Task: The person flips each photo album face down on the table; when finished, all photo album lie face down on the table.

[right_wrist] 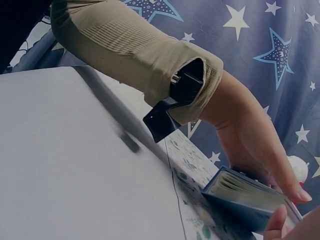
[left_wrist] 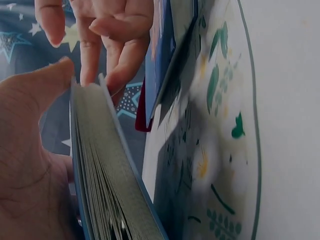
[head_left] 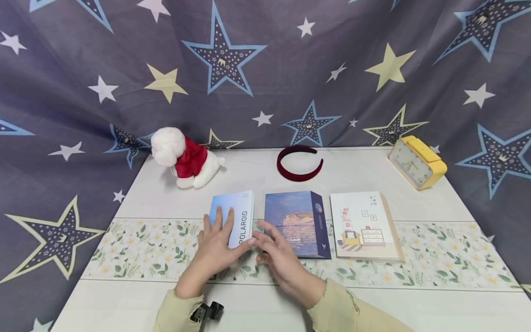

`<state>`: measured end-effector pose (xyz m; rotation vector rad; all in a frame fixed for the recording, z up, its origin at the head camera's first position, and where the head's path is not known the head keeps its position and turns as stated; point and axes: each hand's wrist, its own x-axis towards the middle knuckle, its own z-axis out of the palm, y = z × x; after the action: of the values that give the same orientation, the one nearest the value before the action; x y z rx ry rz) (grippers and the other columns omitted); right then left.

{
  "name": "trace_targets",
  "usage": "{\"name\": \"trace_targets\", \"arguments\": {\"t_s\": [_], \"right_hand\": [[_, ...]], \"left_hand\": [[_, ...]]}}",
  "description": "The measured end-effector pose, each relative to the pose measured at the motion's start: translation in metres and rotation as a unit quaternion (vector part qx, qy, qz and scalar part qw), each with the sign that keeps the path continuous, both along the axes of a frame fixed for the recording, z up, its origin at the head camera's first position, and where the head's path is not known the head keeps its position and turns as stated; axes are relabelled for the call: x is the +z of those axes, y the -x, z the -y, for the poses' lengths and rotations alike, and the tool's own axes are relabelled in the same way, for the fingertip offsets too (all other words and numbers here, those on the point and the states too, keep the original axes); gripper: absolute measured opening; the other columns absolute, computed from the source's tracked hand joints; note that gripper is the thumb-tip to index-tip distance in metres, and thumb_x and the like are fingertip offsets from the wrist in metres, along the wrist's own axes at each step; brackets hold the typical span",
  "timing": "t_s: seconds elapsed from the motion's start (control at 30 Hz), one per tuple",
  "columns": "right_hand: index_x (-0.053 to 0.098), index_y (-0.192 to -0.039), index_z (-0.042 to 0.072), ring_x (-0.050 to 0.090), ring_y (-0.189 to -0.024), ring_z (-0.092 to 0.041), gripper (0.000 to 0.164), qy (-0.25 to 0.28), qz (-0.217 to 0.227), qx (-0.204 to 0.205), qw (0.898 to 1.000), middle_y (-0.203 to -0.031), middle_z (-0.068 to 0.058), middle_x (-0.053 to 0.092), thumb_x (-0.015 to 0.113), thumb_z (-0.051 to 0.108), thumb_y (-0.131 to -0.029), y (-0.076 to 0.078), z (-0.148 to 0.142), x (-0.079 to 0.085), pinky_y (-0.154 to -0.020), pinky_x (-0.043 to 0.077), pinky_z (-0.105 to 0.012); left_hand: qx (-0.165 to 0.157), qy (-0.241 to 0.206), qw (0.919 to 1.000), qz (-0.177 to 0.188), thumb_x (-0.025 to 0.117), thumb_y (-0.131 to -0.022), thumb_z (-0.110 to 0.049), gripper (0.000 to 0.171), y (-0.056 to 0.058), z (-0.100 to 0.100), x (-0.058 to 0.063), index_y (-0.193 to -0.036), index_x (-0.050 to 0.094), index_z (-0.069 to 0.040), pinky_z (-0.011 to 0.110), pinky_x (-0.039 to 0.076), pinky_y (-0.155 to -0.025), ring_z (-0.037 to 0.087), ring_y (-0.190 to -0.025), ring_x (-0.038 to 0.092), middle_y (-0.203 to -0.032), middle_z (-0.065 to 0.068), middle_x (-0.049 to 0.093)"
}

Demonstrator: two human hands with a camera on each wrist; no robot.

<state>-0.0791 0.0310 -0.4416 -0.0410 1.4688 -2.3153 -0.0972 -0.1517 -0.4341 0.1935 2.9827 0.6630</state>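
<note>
A light blue photo album marked POLAROID lies on the floral strip of the table. My left hand rests on its cover with spread, fairly straight fingers, the thumb reaching to the album's right edge. Close to that same edge is my right hand, its fingers loosely bent; whether they touch the album I cannot tell. The left wrist view looks along the album's page block, with the thumb at its cover and right fingers beyond. In the right wrist view the album sits beneath the left hand.
Right of the hands lie a dark blue album with a sea-cliff picture and a white book with a room drawing. Behind them are a white plush dog in red, a dark red headband and a yellow alarm clock. A star-patterned curtain hangs behind.
</note>
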Motion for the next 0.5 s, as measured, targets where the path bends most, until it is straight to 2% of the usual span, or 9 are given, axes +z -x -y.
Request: {"name": "trace_targets", "arguments": {"t_s": [0.2,0.5], "right_hand": [[0.029,-0.150,0.002,0.056,-0.106,-0.018,0.060,-0.004,-0.013,-0.001,1.000,-0.145,-0.026,0.041,0.051,0.005,-0.094,0.0005,-0.0013,0.0017,-0.072,0.047,-0.024],[0.030,-0.151,0.008,0.054,-0.112,-0.023,0.059,-0.007,-0.029,0.010,1.000,-0.144,-0.021,0.045,0.048,0.003,-0.095,-0.0008,-0.0018,0.0042,-0.076,0.048,-0.025]], "left_hand": [[0.000,-0.006,1.0000,0.006,0.059,-0.081,-0.071,0.106,-0.0027,-0.0051,0.0030,-0.157,0.015,-0.011,0.078,0.011,-0.102,0.059,-0.139,-0.003,-0.160,0.023,0.003],[0.003,-0.018,0.9998,-0.004,0.068,-0.078,-0.063,0.109,-0.0055,-0.0097,0.0061,-0.157,0.016,-0.009,0.079,0.013,-0.100,0.058,-0.139,0.000,-0.159,0.024,0.005]]}}
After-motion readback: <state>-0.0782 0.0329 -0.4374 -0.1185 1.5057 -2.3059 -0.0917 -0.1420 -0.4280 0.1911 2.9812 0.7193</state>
